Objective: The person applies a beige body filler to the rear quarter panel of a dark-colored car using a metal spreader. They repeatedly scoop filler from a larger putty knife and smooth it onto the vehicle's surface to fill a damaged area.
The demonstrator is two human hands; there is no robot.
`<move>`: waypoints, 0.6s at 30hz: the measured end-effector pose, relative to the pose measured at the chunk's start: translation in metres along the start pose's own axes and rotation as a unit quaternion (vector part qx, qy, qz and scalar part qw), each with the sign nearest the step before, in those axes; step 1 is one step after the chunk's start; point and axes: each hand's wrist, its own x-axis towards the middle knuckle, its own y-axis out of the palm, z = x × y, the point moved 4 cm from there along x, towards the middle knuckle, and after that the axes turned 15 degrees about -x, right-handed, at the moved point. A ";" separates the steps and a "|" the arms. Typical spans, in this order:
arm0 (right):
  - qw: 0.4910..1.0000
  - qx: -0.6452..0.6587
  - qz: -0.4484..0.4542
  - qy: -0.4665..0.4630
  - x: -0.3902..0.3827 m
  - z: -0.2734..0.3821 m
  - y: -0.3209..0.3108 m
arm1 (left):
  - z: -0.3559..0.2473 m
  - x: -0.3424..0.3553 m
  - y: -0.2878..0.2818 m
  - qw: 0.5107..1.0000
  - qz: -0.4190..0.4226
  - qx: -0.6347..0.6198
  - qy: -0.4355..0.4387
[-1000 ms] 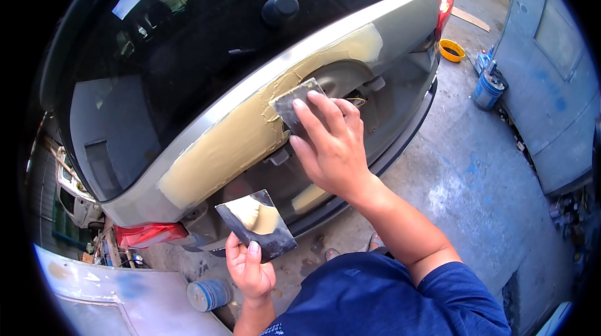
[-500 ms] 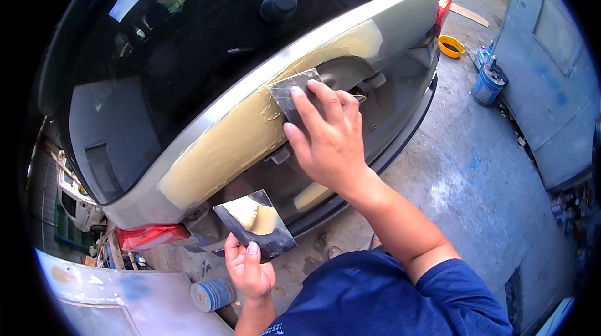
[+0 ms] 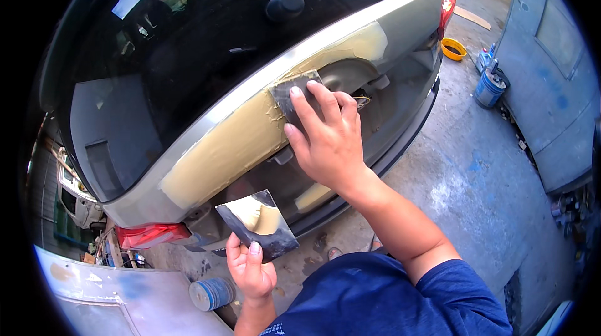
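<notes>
My right hand grips a dark flat putty spreader, fingers spread over its face. The spreader's edge lies against the beige body filler that coats the car's tailgate below the rear window. Around the spreader the filler is ridged; farther left it looks smoother. Lower down, my left hand holds a square dark mixing plate by its near edge, thumb on top. A mound of beige filler covers the plate's far part. The fingers beneath the plate are partly hidden.
A rear wiper crosses the dark window above. Red tail lights flank the tailgate. Blue buckets and a yellow basin stand on the concrete floor. Loose metal panels rise at the right and lie lower left.
The view has shifted slightly. My right hand and the spreader stay at nearly the same place on the filler, and my left hand still holds the plate.
</notes>
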 end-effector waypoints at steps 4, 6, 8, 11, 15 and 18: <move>0.998 -0.008 0.051 -0.019 -0.010 -0.005 -0.014 | -0.003 0.000 -0.005 1.000 -0.011 0.007 0.012; 1.000 -0.010 0.024 -0.008 0.004 -0.006 -0.018 | -0.003 -0.001 -0.008 1.000 -0.022 0.007 0.012; 1.000 -0.023 0.014 -0.005 0.014 -0.005 -0.017 | -0.003 0.001 -0.004 1.000 -0.011 -0.001 0.007; 0.999 -0.038 0.021 -0.009 0.018 0.005 -0.011 | -0.003 0.002 0.000 1.000 -0.008 0.001 0.007; 0.998 -0.007 0.052 -0.016 0.008 0.017 -0.012 | -0.004 0.002 -0.002 1.000 -0.012 -0.003 0.017; 0.998 0.014 0.058 -0.032 -0.008 0.017 -0.008 | -0.004 0.002 -0.007 0.999 -0.033 -0.011 0.006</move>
